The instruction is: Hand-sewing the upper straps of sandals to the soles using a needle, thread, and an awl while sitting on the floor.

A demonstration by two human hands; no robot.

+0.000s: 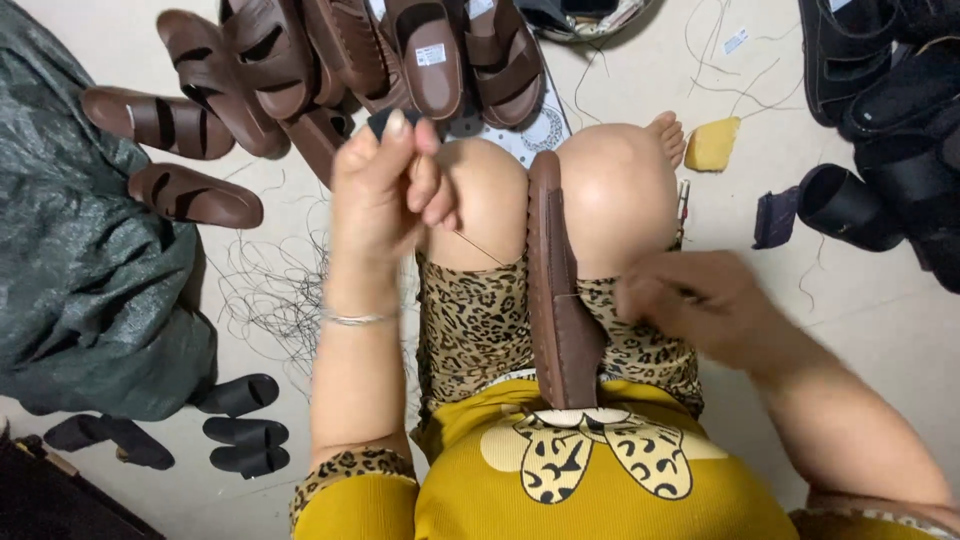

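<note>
A brown sandal sole point(556, 290) stands on edge, clamped between my knees. My left hand point(385, 185) is raised above the left knee, fingers pinched on a thin dark thread point(478, 248) that runs down toward the sole. My right hand point(690, 300), blurred, sits beside the sole's right edge with its fingers closed; what it grips is too small to tell.
A pile of brown sandals point(330, 60) lies ahead on the floor. Black sandals point(890, 90) are stacked at the right. A grey-green sack point(80, 250) fills the left side, with black straps point(245, 430) near it. Loose threads point(270, 290) and a yellow sponge point(712, 143) lie about.
</note>
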